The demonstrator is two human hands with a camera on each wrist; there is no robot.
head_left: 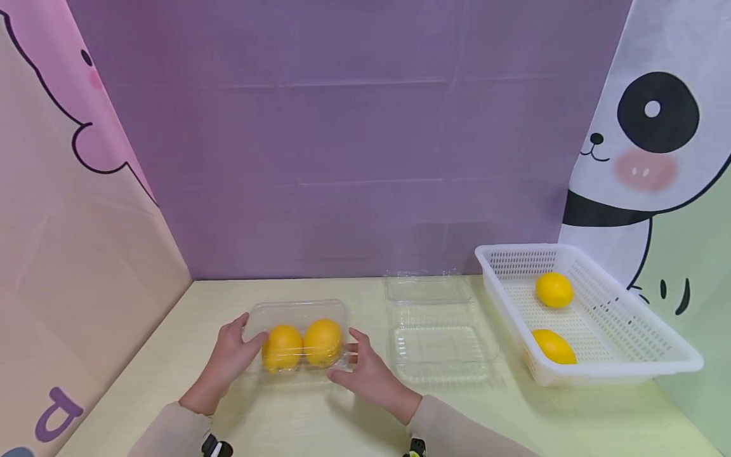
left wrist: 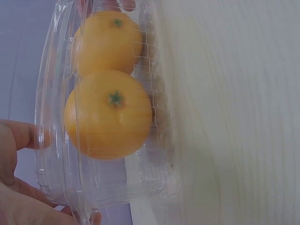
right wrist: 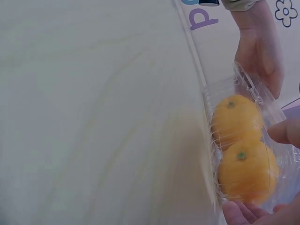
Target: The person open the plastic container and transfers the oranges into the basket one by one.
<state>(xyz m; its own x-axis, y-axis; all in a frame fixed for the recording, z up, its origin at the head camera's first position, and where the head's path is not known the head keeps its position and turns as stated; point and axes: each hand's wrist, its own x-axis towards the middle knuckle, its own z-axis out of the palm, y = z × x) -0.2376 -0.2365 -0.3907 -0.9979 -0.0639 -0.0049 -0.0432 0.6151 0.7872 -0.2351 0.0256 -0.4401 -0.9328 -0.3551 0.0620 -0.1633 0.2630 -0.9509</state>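
Observation:
A clear plastic clamshell box [head_left: 299, 311] with its lid down stands at the left-centre of the table. Two oranges [head_left: 323, 343] lie side by side inside, green stem ends showing in the left wrist view. My left hand [head_left: 233, 351] grips the box's left end, thumb and fingers at the rim. At the right end, my right hand [head_left: 371, 376] holds the box with the thumb and fingers apart around it; in the right wrist view its fingers [right wrist: 243, 213] touch the box's side. Whether the box rests fully on the table cannot be told.
A second clear clamshell box [head_left: 440, 346] lies opened out on the table, right of the hands. Farther right, a white perforated basket [head_left: 617, 368] holds two orange-yellow fruits [head_left: 554, 290]. A purple backdrop [head_left: 342, 158] stands along the table's far edge, with printed panels on both sides.

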